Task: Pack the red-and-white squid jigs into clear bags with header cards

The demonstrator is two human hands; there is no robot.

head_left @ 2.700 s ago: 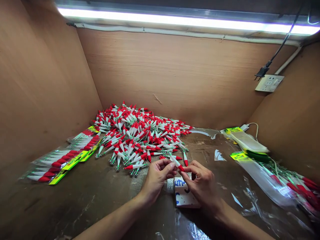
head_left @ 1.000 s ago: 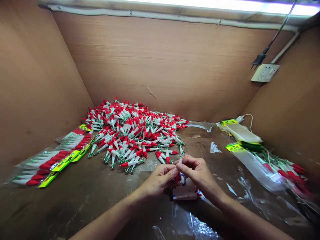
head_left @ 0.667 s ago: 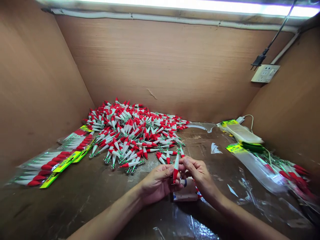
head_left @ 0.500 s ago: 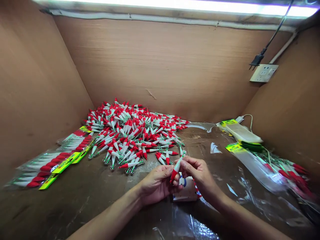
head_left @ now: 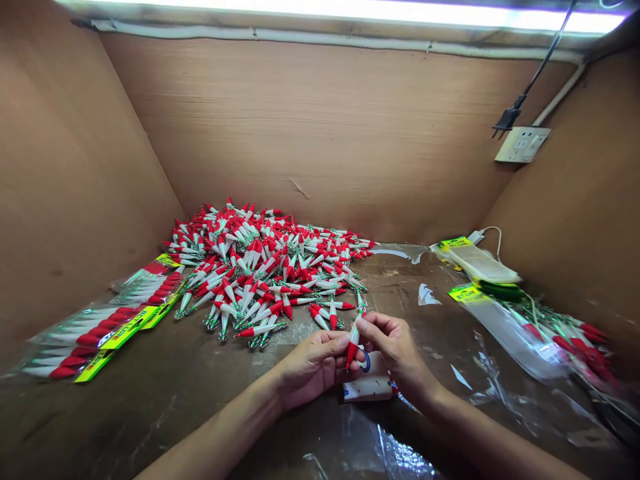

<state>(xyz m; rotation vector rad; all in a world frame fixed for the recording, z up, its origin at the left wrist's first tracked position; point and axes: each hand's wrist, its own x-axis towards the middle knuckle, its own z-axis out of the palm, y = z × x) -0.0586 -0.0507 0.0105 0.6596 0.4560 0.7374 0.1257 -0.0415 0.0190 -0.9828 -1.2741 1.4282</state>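
A single red and white lure (head_left: 353,345) with green at its upper end is held between my two hands, its red end pointing down. My left hand (head_left: 315,367) grips it from the left with thumb and fingers. From the right, the thumb and fingers of my right hand (head_left: 393,343) pinch its white part. Beyond my hands lies a large pile of similar red and white lures (head_left: 270,260). A small white box (head_left: 370,387) with a blue mark sits just below my hands, partly hidden by them.
Filled clear packs with yellow-green headers (head_left: 125,327) lie at the left. At the right are flat clear bags (head_left: 510,333), a stack of packaging (head_left: 480,260) and more lures (head_left: 590,347). A black plug (head_left: 507,120) hangs near a wall socket (head_left: 523,145).
The lure has turned to stand more upright between my fingers. The whole view has shifted slightly, and more of the white box's front shows.
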